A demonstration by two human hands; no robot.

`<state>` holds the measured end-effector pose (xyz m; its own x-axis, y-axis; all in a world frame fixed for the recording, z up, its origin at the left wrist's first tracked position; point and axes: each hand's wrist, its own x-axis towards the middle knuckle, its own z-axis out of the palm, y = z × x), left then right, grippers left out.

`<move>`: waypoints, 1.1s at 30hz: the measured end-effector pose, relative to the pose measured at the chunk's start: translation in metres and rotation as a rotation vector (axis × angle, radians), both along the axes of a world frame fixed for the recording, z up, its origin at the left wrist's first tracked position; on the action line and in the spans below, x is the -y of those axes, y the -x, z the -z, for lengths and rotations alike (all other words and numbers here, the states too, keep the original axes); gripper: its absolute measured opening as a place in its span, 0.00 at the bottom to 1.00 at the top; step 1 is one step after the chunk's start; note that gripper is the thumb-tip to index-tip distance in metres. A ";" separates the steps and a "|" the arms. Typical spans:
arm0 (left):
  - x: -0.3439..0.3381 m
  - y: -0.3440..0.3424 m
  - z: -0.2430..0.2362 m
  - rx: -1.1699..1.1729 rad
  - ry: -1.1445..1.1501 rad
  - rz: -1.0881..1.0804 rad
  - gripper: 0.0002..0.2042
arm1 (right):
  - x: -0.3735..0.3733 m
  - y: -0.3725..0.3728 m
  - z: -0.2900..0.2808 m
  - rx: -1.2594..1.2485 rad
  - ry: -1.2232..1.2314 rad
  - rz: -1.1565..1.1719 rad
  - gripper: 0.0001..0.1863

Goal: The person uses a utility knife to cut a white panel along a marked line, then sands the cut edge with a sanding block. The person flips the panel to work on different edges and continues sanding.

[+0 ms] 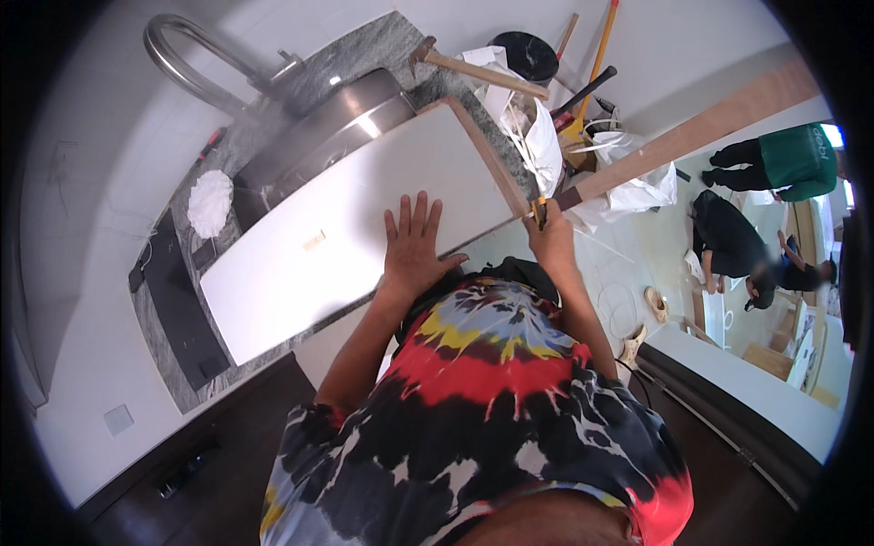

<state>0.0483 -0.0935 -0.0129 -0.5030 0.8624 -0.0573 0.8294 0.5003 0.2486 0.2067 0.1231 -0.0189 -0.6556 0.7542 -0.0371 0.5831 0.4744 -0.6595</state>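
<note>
My left hand (414, 246) lies flat on a white panel (300, 273), fingers spread, near its front edge. The panel rests across the grey stone countertop (341, 50), partly over the steel sink (328, 127). A brown edge (487, 155) runs along the panel's right end. At the panel's front right corner, my right hand (551, 241) is closed around a small yellow-and-black hand tool (541, 211). Fingers hide much of the tool, so its exact kind is unclear. It is at the end of the brown edge.
A hammer (482, 75) lies behind the panel; a steel faucet (196, 68) curves over the sink. Left are a white crumpled wad (210, 204) and black cooktop (187, 309). White bags (537, 146) and a wooden plank (701, 127) stand right. Other people (737, 237) are farther right.
</note>
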 end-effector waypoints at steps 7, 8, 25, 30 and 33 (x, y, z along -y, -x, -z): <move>0.006 -0.011 0.016 -0.087 0.008 -0.002 0.46 | -0.041 -0.043 -0.017 0.223 -0.020 0.130 0.21; 0.008 -0.017 0.019 -0.107 0.028 -0.025 0.45 | -0.037 -0.039 -0.017 0.180 -0.083 0.128 0.21; 0.025 -0.035 -0.001 -0.332 -0.157 0.029 0.26 | -0.005 -0.005 0.020 -0.251 0.527 0.134 0.12; 0.027 -0.028 -0.065 -0.297 -0.131 0.096 0.24 | -0.022 -0.001 0.025 -0.333 0.566 0.134 0.11; 0.020 -0.012 -0.122 -0.216 -0.110 0.109 0.23 | -0.024 0.011 0.006 -0.310 0.551 0.143 0.12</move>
